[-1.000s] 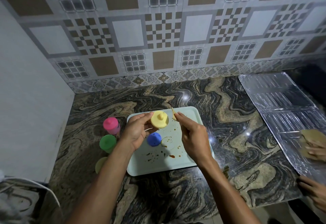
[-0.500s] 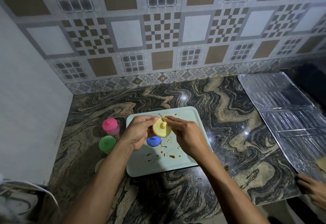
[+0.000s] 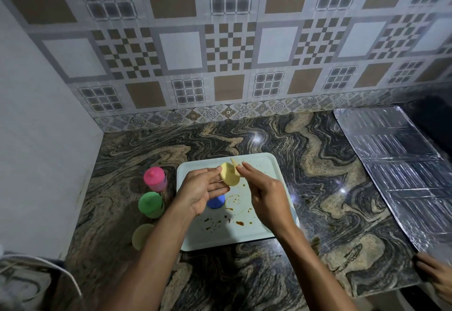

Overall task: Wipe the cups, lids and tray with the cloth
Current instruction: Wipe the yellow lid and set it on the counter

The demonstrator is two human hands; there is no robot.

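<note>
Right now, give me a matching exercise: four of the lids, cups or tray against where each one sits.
Things:
1. yellow lid
2. blue lid
3. pink-lidded cup
4. tray

Places:
A. on the counter, left of the tray
B. held up between both hands
C. under brown stains, on the counter
D. lying on the tray, partly behind the left hand

Pairs: 1-B, 2-D, 3-A, 4-C

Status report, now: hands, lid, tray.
Left hand holds yellow lid above tray; right hand rubs it with a small cloth. Tray stained, blue lid on it. Nothing in the way.
</note>
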